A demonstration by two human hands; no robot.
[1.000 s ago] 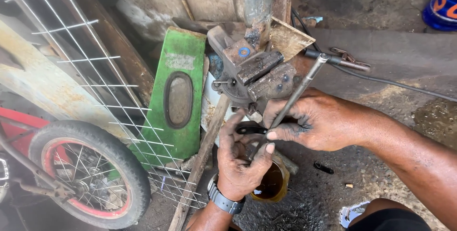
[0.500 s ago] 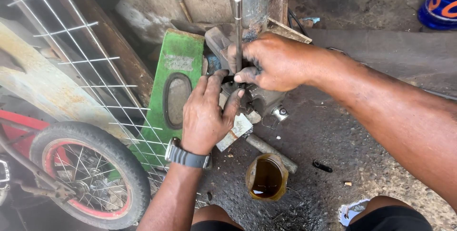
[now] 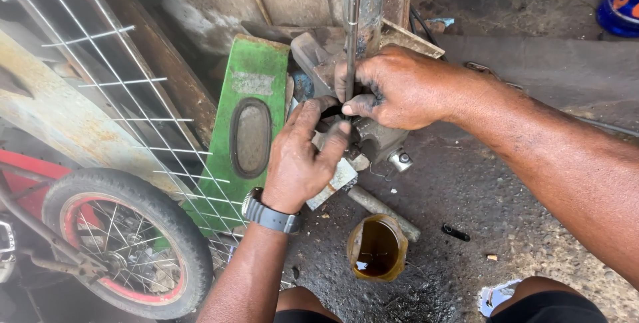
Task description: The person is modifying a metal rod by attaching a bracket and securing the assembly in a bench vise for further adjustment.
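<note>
Head view: you look down at your two bare hands working on a greasy bench vise (image 3: 373, 133) near the centre of the picture, above dark, oil-stained ground (image 3: 492, 196).
Right hand: your right hand (image 3: 399, 90) comes in from 3 o'clock and rests on top of the vise; its fingers are closed round a thin steel rod (image 3: 351, 43), thumb and forefinger pressed together on it.
Steel rod: it stands nearly upright, its free end pointing to 12 o'clock, its lower end hidden between your hands at the vise.
Left hand: your left hand (image 3: 303, 156) reaches up from 6 o'clock, a dark wristwatch (image 3: 269, 215) on the wrist; its fingers curl against the front of the vise just below the right thumb. You cannot tell whether they pinch anything, as the fingertips are hidden.
Vise: both hands touch it; a short grey handle bar (image 3: 383, 211) sticks out from under it toward 5 o'clock.
Green panel: a green metal panel (image 3: 249, 96) with an oval opening leans just beside the vise at 9 o'clock.
Oil cup: a small yellow cup (image 3: 377, 248) of dark liquid stands on the ground at 6 o'clock, near the handle bar.
Far left: a wire grid (image 3: 100, 83) stands over a small bicycle wheel (image 3: 126, 243) with a red rim at 8 o'clock.
</note>
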